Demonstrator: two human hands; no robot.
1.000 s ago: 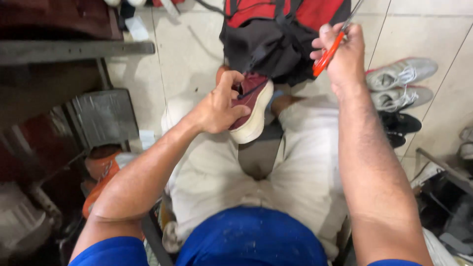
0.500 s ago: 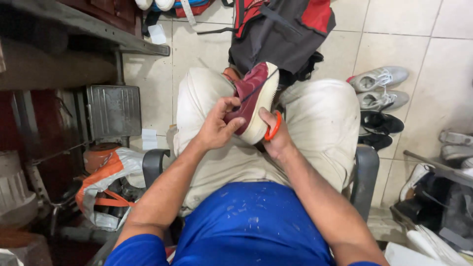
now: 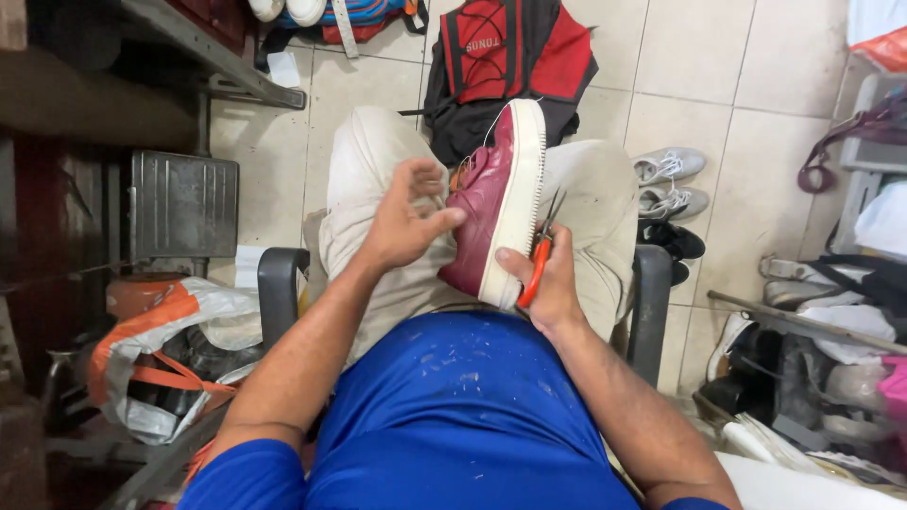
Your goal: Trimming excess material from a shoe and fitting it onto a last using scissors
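Left hand (image 3: 402, 222) thumb on maroon sneaker (image 3: 496, 198), right hand (image 3: 548, 283) gripping scissors (image 3: 540, 253) (apparently shut)

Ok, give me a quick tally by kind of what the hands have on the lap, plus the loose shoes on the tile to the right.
Maroon sneaker with white sole, on the lap: 1
Orange-handled snips, in the right hand: 1
Grey sneakers on the tile: 2
Black shoes on the tile: 2
Total: 6

Shoe (image 3: 491, 203): maroon upper, smooth leather-like finish with slight sheen; off-white rubber-like sole, matt, stitched edge. Scissors (image 3: 540, 250): dark metal blades, glossy orange plastic handles. Trousers (image 3: 378, 179): matt beige cloth. Floor (image 3: 718, 85): smooth, glazed tile.
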